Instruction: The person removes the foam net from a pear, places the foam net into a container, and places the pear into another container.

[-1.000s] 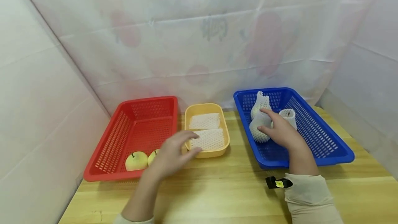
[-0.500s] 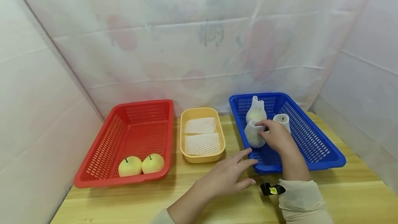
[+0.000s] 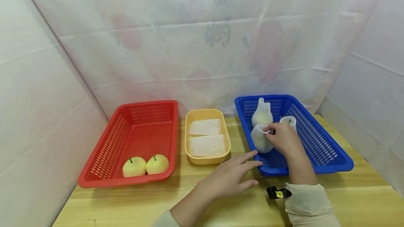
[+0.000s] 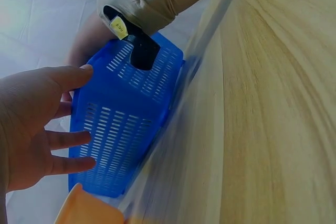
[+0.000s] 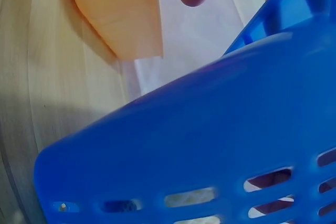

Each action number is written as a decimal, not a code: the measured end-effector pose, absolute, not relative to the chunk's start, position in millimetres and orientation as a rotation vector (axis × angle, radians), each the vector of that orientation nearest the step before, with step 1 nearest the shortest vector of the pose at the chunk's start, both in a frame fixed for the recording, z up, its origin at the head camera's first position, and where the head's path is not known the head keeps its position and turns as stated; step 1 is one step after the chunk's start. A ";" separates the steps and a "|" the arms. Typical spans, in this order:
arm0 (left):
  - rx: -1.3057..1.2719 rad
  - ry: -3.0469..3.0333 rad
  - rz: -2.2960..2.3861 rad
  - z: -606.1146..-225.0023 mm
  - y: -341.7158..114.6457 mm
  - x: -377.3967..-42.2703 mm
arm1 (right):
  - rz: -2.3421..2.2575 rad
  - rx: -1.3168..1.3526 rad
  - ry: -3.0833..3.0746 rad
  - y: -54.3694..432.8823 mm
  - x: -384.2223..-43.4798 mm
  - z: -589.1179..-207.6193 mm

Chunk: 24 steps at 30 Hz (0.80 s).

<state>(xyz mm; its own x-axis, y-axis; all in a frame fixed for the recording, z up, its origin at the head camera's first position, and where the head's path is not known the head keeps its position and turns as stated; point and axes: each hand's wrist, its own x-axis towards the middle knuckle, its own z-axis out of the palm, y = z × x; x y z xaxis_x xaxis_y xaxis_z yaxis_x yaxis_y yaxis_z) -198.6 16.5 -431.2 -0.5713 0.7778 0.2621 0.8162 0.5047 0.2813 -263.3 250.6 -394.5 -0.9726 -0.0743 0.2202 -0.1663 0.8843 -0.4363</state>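
Note:
In the head view, my right hand (image 3: 285, 137) reaches into the blue basket (image 3: 325, 146) and pinches the top rim of a white foam net sleeve (image 3: 262, 142). That sleeve stands upright near the basket's left wall; what it wraps is hidden. Behind it is a pear in a foam net (image 3: 262, 116), its net gathered to a peak. Another netted fruit (image 3: 288, 120) stands to the right, partly covered by my hand. My left hand (image 3: 228, 178) has its fingers spread, fingertips right at the basket's near left corner. The left wrist view shows these spread fingers (image 4: 71, 139) beside the basket wall.
A yellow tray (image 3: 206, 161) in the middle holds two flat foam nets (image 3: 207, 145). At the left, a red basket (image 3: 148, 129) has two bare yellow pears (image 3: 134, 166) in its near end. A pale printed cloth (image 3: 202, 55) hangs behind the wooden table (image 3: 126, 206).
My left hand has moved right, from beside the red basket and yellow tray to the blue basket's corner. My right hand has gone from spread over the front sleeve to pinching its rim.

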 end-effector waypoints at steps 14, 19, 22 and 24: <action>-1.386 -2.736 -0.907 -432.5 9.2 -196.0 | 0.681 0.158 -2.572 247.8 -252.8 -391.7; -1.280 -2.725 -1.132 -426.9 4.0 -198.8 | 0.692 0.195 -2.283 243.1 -247.2 -381.4; -1.187 -2.708 -1.304 -422.0 -0.8 -200.1 | 0.707 0.243 -2.150 238.0 -240.0 -371.3; -1.109 -2.686 -1.452 -418.8 -4.4 -200.2 | 0.724 0.291 -2.097 233.0 -232.9 -363.0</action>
<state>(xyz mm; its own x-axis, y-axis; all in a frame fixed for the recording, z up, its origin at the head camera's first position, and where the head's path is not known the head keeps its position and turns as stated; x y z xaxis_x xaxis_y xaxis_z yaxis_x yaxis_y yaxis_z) -200.2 -4.4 -418.8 -0.7618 0.6109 0.2156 0.5150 0.3692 0.7736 -232.9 233.0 -363.0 -0.5907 0.0571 0.8049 -0.4518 0.8031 -0.3885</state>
